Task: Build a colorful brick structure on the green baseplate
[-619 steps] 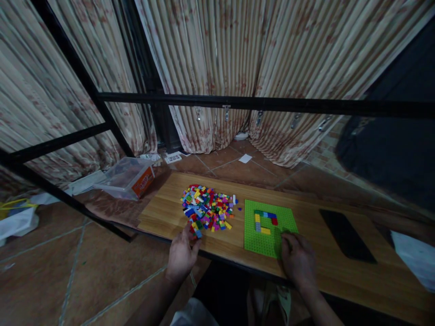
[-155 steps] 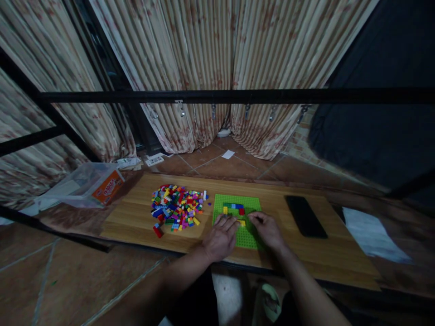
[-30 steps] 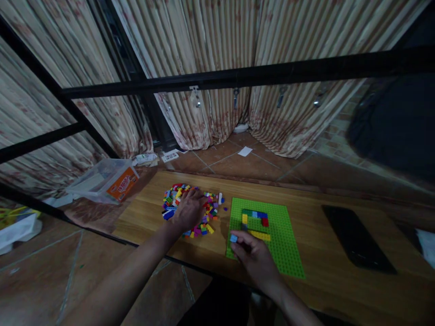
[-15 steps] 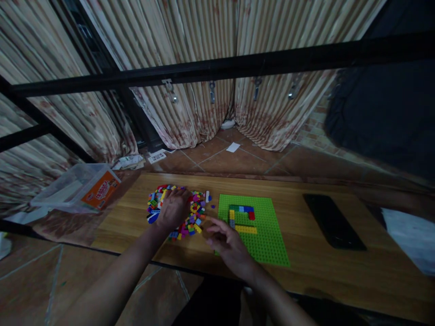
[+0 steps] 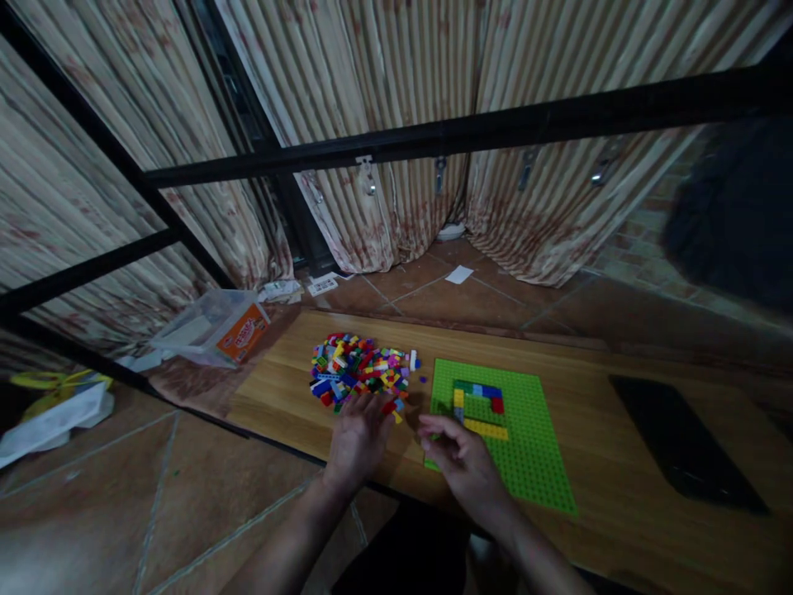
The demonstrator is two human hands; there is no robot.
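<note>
My left hand (image 5: pixel 358 436) reaches palm down into the near edge of a pile of small toy building bricks (image 5: pixel 347 368). Its fingertips are bent down among the bricks, and the back of the hand hides whatever they touch. At the left edge of a green studded baseplate (image 5: pixel 538 446) is my right hand (image 5: pixel 464 459), its fingers loosely curled, thumb and forefinger apart. No brick shows between them. On the baseplate, a yellow brick row (image 5: pixel 486 429), a red brick (image 5: pixel 497 405) and blue, green, yellow and grey bricks form an outline with a gap at the right.
A dark flat panel (image 5: pixel 685 442) lies on the wooden tabletop (image 5: pixel 278 397) at the right. Left of the table, a clear plastic box (image 5: pixel 207 330) with an orange label stands on the floor. A black metal bar (image 5: pixel 421 140) crosses in front of striped curtains (image 5: pixel 402 66).
My left hand has drawn back from the middle of the pile to its near edge. The right hand's fingers have curled in more. The view has swung to the left.
</note>
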